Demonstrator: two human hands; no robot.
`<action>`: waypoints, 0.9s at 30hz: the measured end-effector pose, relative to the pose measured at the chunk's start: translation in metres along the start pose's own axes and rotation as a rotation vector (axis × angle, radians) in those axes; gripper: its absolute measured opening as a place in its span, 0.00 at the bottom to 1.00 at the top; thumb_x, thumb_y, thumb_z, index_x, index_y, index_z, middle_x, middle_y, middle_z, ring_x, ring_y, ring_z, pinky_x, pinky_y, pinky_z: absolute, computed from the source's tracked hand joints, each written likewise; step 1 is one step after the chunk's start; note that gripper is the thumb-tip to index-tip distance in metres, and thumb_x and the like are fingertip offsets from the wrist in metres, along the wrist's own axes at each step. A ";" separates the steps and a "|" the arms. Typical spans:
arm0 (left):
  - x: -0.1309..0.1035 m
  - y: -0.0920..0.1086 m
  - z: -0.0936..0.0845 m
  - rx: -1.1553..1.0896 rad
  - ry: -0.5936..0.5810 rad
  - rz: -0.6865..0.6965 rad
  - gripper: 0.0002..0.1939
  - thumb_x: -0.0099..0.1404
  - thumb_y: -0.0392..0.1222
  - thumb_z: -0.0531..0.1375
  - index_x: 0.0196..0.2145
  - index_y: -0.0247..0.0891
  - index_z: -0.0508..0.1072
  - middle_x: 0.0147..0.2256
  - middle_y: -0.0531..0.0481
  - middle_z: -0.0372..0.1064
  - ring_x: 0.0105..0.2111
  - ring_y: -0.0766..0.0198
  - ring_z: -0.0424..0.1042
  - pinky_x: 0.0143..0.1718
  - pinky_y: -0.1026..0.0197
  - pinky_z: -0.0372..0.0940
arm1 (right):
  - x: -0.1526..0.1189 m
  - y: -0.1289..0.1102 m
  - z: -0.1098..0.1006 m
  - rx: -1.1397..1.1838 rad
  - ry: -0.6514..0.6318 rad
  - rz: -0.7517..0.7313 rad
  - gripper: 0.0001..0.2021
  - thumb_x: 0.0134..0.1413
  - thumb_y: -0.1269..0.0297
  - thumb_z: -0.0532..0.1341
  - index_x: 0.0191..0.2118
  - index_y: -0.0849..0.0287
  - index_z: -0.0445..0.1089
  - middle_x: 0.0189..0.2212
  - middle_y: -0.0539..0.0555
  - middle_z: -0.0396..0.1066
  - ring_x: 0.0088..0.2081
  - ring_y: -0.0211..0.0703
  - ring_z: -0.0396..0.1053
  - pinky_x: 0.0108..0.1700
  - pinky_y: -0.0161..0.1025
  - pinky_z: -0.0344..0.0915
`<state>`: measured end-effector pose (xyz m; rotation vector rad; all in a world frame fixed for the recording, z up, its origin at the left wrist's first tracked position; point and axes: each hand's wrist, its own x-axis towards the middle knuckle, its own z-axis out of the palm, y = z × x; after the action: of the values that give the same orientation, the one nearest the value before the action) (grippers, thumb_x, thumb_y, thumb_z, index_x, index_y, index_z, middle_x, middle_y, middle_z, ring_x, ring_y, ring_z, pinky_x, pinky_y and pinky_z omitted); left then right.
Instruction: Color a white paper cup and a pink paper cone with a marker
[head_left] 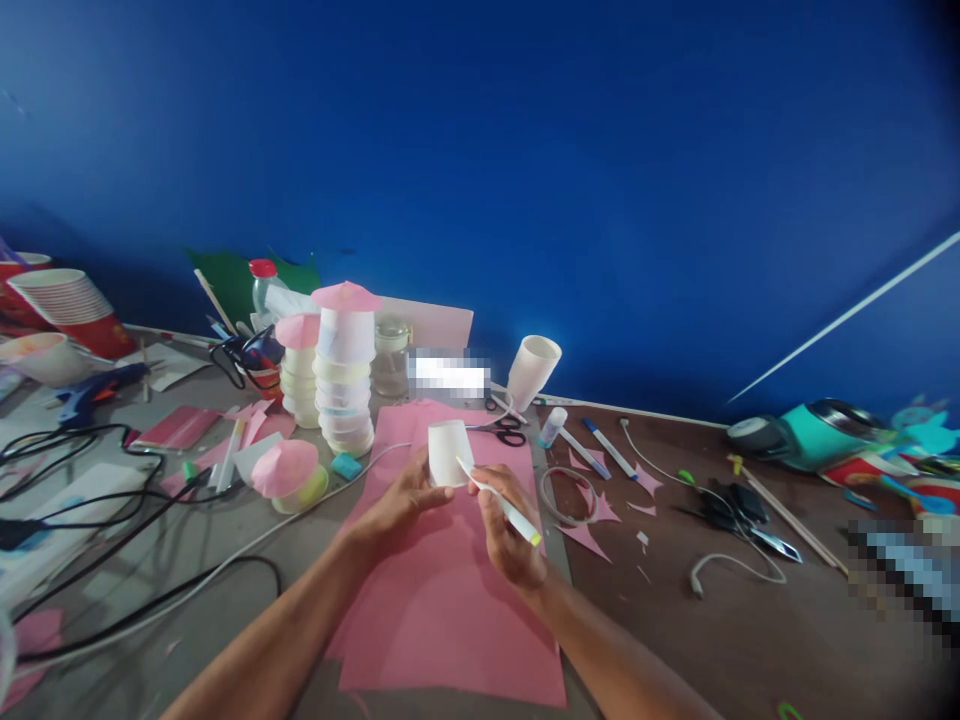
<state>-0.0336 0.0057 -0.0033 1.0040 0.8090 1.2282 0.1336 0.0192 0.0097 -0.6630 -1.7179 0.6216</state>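
Note:
A white paper cup [448,452] stands upside down over the pink paper [450,620]. My left hand [409,492] grips its left side, the thumb along the lower edge. In my right hand [510,525] is a white marker [510,512] with a yellow end; its tip meets the cup's right side. Stacks of cups topped with pink paper cones [346,297] rise behind to the left. A smaller cup with a pink cone [285,468] sits nearer. Black-handled scissors [510,432] lie just behind the cup.
Cables [225,560] cross the left side. Red cups [75,310] are stacked at the far left. Markers [611,450], a glue stick [553,427], a tape roll [568,497] and pink scraps lie to the right. A teal object [810,435] is farther right, before the blue wall.

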 end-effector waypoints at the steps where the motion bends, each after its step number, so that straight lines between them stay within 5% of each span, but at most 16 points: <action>1: 0.000 0.001 0.000 0.006 0.002 -0.009 0.25 0.55 0.45 0.70 0.49 0.40 0.69 0.43 0.48 0.68 0.42 0.57 0.66 0.40 0.60 0.61 | 0.000 0.000 0.000 0.000 0.001 0.001 0.09 0.63 0.68 0.54 0.39 0.54 0.72 0.31 0.52 0.72 0.33 0.43 0.72 0.36 0.39 0.70; 12: 0.002 0.001 0.002 0.022 0.011 -0.003 0.24 0.55 0.46 0.70 0.47 0.39 0.68 0.40 0.49 0.68 0.40 0.58 0.66 0.42 0.59 0.61 | -0.003 0.002 0.001 -0.002 -0.078 -0.028 0.09 0.63 0.69 0.53 0.39 0.53 0.71 0.31 0.53 0.72 0.38 0.46 0.73 0.39 0.42 0.71; 21: -0.001 0.002 0.001 0.024 0.007 -0.002 0.25 0.55 0.47 0.70 0.48 0.40 0.69 0.41 0.49 0.68 0.40 0.59 0.65 0.39 0.61 0.60 | -0.005 0.005 0.001 -0.054 0.043 0.024 0.09 0.64 0.67 0.52 0.42 0.54 0.70 0.33 0.53 0.72 0.34 0.43 0.72 0.37 0.40 0.70; 27: 0.000 0.000 0.001 0.014 -0.003 -0.010 0.25 0.56 0.46 0.69 0.48 0.40 0.68 0.41 0.49 0.67 0.38 0.60 0.65 0.39 0.60 0.61 | -0.005 0.006 0.003 -0.045 -0.001 -0.049 0.09 0.62 0.70 0.53 0.42 0.54 0.70 0.33 0.52 0.73 0.36 0.45 0.73 0.42 0.44 0.71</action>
<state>-0.0328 0.0060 -0.0034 1.0123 0.8199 1.2138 0.1326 0.0194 0.0014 -0.6505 -1.7479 0.5508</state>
